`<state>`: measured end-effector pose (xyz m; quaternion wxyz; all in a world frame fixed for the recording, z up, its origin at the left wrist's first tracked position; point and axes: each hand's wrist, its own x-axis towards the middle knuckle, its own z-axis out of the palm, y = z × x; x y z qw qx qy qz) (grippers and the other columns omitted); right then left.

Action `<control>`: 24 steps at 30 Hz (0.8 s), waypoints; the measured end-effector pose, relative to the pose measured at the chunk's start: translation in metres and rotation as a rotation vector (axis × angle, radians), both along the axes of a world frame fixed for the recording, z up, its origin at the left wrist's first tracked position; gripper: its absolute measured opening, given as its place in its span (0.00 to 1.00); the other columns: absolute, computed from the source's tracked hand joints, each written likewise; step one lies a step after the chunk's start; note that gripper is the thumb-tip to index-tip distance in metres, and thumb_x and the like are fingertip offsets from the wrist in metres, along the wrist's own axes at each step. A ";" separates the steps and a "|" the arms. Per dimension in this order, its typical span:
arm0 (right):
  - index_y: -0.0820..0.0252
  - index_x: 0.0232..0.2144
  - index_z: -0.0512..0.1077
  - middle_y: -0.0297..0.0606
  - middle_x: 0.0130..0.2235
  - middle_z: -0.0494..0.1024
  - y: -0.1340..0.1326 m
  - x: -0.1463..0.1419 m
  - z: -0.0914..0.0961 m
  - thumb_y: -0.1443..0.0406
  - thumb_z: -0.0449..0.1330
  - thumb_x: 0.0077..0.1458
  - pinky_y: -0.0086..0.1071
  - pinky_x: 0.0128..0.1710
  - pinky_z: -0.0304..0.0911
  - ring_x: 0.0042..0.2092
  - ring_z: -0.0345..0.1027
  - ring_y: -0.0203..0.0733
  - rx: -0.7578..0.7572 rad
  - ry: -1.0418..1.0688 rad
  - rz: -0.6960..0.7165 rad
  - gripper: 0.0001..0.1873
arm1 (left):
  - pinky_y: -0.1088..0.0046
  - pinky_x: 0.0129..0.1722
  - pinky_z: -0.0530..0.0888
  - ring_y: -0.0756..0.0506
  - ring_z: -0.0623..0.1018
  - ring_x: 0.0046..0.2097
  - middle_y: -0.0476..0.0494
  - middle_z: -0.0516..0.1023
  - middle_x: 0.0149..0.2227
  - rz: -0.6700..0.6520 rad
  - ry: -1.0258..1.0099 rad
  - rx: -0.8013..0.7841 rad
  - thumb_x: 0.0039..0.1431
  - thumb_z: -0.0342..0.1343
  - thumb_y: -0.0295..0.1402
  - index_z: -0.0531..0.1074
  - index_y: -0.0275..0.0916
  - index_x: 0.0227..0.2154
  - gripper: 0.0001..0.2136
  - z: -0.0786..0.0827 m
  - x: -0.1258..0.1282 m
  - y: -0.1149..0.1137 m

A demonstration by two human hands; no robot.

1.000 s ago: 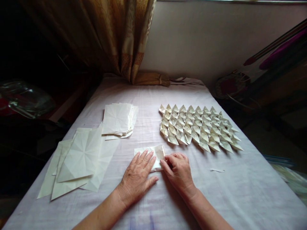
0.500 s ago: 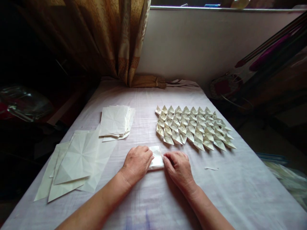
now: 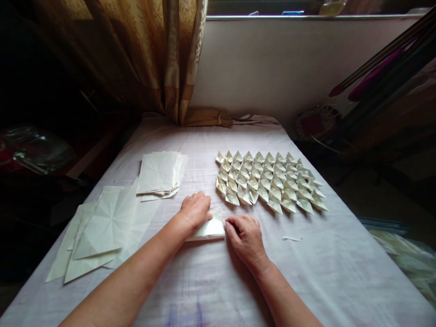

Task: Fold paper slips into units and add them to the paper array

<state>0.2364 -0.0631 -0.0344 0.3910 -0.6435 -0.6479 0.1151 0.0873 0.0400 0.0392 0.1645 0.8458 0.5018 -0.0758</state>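
Observation:
A folded sheet of white paper (image 3: 211, 229) lies flat on the cloth in front of me, partly covered on its left by my left hand and forearm. My left hand (image 3: 196, 209) presses on its upper edge with fingers curled together. At the right edge of the paper, my right hand (image 3: 244, 234) has thumb and index finger pinched against the corner; the contact is small and partly hidden. Beyond my right hand stand rows of small folded paper boats (image 3: 269, 179), packed close together.
A stack of creased paper squares (image 3: 158, 172) lies at the left, with more loose creased sheets (image 3: 102, 222) nearer me. A thin white strip (image 3: 292, 239) rests on the cloth (image 3: 306, 281) to the right. A gold curtain (image 3: 170, 59) hangs at the back.
My left hand has slid up and leftward over the folded paper, and more of the paper's lower edge shows. The whole view has shifted slightly left.

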 end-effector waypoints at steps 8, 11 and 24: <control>0.57 0.30 0.75 0.36 0.31 0.78 0.000 0.000 0.000 0.65 0.56 0.58 0.38 0.44 0.55 0.36 0.69 0.42 -0.016 0.026 -0.009 0.08 | 0.69 0.40 0.67 0.42 0.75 0.38 0.45 0.77 0.31 0.046 -0.222 -0.103 0.51 0.57 0.32 0.73 0.40 0.27 0.03 -0.010 -0.011 0.000; 0.57 0.35 0.76 0.38 0.35 0.80 0.001 -0.001 0.004 0.64 0.56 0.57 0.39 0.45 0.58 0.40 0.71 0.45 -0.018 0.102 -0.020 0.08 | 0.74 0.33 0.66 0.46 0.74 0.34 0.48 0.76 0.29 0.091 -0.330 -0.183 0.52 0.54 0.33 0.72 0.38 0.27 0.05 -0.020 -0.021 -0.003; 0.61 0.28 0.76 0.36 0.27 0.78 0.032 -0.030 0.025 0.58 0.57 0.55 0.28 0.28 0.62 0.28 0.69 0.37 -0.260 0.564 0.110 0.14 | 0.77 0.28 0.66 0.50 0.68 0.30 0.49 0.70 0.27 0.296 -0.888 -0.574 0.47 0.59 0.39 0.70 0.36 0.26 0.11 -0.028 -0.052 -0.015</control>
